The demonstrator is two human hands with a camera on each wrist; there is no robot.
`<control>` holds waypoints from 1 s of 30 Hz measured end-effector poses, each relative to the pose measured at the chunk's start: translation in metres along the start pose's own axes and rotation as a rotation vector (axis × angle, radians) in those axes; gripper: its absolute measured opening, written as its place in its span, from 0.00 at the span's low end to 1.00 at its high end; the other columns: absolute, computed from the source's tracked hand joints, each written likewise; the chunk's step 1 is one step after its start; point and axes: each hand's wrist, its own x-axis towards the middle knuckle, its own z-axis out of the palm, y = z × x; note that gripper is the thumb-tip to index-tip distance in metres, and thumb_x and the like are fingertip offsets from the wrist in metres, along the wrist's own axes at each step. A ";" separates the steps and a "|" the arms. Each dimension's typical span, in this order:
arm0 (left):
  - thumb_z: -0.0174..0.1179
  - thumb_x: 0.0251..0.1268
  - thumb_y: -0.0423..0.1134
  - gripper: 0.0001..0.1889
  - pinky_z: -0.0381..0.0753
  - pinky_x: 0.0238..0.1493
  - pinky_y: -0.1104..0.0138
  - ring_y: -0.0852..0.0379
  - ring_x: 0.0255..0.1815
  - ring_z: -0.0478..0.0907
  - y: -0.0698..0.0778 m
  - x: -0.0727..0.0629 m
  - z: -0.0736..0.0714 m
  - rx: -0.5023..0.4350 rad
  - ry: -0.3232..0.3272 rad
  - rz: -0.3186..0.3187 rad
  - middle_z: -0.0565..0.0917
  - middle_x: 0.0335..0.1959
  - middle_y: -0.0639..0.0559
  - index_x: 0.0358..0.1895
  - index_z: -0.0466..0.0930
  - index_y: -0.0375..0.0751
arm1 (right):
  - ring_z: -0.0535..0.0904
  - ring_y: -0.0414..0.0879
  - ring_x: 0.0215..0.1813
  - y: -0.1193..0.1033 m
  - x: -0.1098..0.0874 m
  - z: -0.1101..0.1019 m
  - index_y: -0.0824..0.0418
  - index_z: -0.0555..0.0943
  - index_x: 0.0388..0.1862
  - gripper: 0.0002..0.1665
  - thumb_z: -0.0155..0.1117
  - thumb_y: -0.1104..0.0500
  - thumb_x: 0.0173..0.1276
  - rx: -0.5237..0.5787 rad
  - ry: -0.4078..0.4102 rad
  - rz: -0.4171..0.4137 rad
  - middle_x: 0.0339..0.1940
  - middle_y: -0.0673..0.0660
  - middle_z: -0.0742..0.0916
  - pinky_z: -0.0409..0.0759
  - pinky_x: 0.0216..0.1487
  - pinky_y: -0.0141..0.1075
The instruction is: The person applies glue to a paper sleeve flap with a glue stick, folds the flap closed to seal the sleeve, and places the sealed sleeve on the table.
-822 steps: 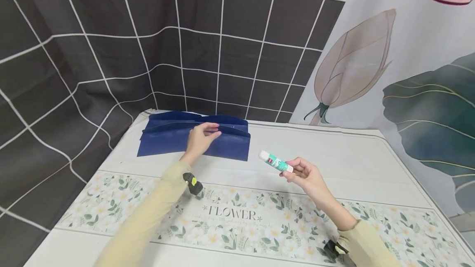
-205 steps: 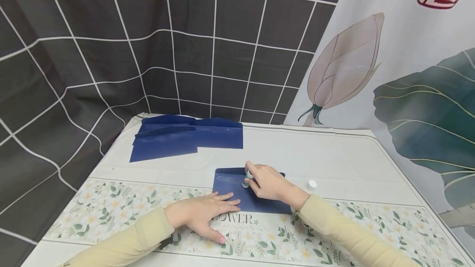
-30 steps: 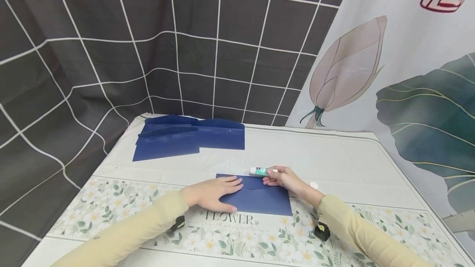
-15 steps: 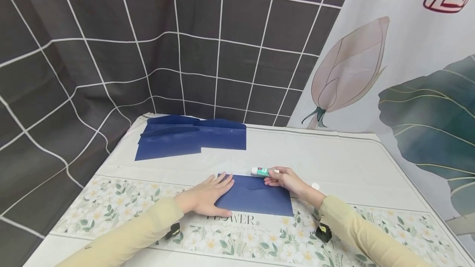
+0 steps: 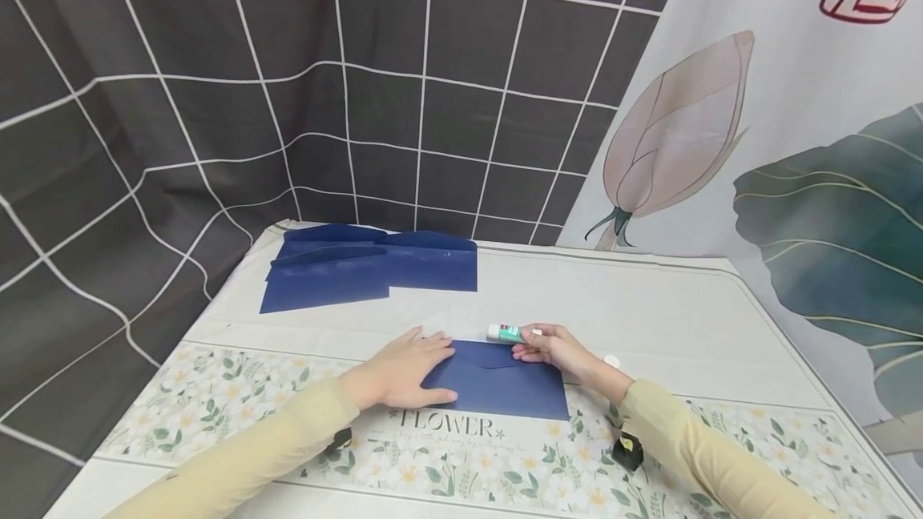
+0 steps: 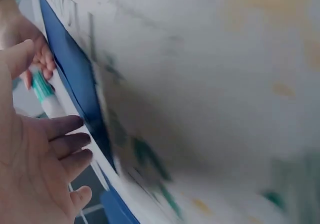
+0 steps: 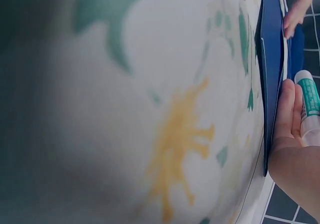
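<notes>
A navy blue envelope [image 5: 497,391] lies flat near the table's middle, its flap folded down over its front. My left hand [image 5: 404,372] rests on its left end, fingers spread and thumb stretched along the front. In the left wrist view those fingers [image 6: 70,144] are at the envelope's edge. My right hand [image 5: 558,351] holds a green-and-white glue stick [image 5: 508,333] between thumb and fingers, just beyond the envelope's far edge. Its other fingers touch the flap side. The right wrist view shows the glue stick [image 7: 309,96] lying across the hand.
Several more navy envelopes [image 5: 324,283] overlap at the back left, flaps up. A small white cap [image 5: 612,361] lies right of my right wrist. The table is spread with a flower-printed cloth [image 5: 461,463]; a dark grid-patterned curtain [image 5: 375,102] hangs behind.
One envelope came forward from the back group, the glue stick was uncapped and rubbed on it, and its flap was folded down. Lately my left hand slid left; my right hand stayed put.
</notes>
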 end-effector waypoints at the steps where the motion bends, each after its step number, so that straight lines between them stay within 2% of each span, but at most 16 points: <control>1: 0.48 0.64 0.67 0.42 0.45 0.78 0.51 0.51 0.78 0.54 0.004 0.003 -0.001 0.014 0.009 0.015 0.60 0.75 0.46 0.72 0.61 0.40 | 0.85 0.36 0.41 0.000 0.000 0.000 0.84 0.63 0.60 0.28 0.47 0.58 0.77 -0.001 -0.002 -0.001 0.39 0.57 0.88 0.82 0.50 0.30; 5: 0.45 0.66 0.68 0.44 0.44 0.78 0.52 0.55 0.79 0.47 0.024 0.018 -0.003 0.065 -0.023 0.086 0.53 0.78 0.48 0.75 0.53 0.41 | 0.85 0.36 0.41 -0.001 0.001 -0.001 0.83 0.64 0.60 0.27 0.46 0.58 0.77 0.007 0.000 0.000 0.38 0.53 0.87 0.82 0.51 0.30; 7: 0.43 0.65 0.70 0.45 0.43 0.79 0.54 0.56 0.80 0.45 0.034 0.027 -0.002 0.089 -0.050 0.100 0.50 0.78 0.50 0.76 0.51 0.41 | 0.85 0.35 0.41 -0.001 0.001 -0.002 0.83 0.63 0.60 0.27 0.45 0.58 0.78 0.016 0.002 0.000 0.37 0.51 0.87 0.82 0.51 0.29; 13: 0.40 0.62 0.74 0.49 0.41 0.79 0.59 0.61 0.80 0.42 0.053 0.045 0.003 0.114 -0.142 0.050 0.47 0.79 0.53 0.77 0.47 0.43 | 0.85 0.35 0.41 0.000 0.001 -0.002 0.83 0.61 0.61 0.28 0.43 0.57 0.79 0.100 0.013 0.022 0.35 0.48 0.87 0.81 0.51 0.28; 19: 0.41 0.62 0.75 0.49 0.41 0.79 0.59 0.61 0.80 0.40 0.060 0.053 0.008 0.093 -0.175 0.032 0.46 0.79 0.53 0.77 0.46 0.44 | 0.84 0.35 0.41 0.001 0.000 -0.002 0.82 0.59 0.62 0.29 0.43 0.56 0.79 0.159 0.027 0.037 0.35 0.47 0.87 0.81 0.51 0.27; 30: 0.44 0.60 0.74 0.49 0.46 0.78 0.54 0.60 0.80 0.38 0.059 0.054 0.012 0.107 -0.176 0.046 0.44 0.80 0.53 0.77 0.45 0.46 | 0.84 0.35 0.43 -0.002 0.000 0.001 0.82 0.54 0.66 0.32 0.42 0.56 0.79 0.220 0.052 0.061 0.37 0.48 0.87 0.80 0.53 0.27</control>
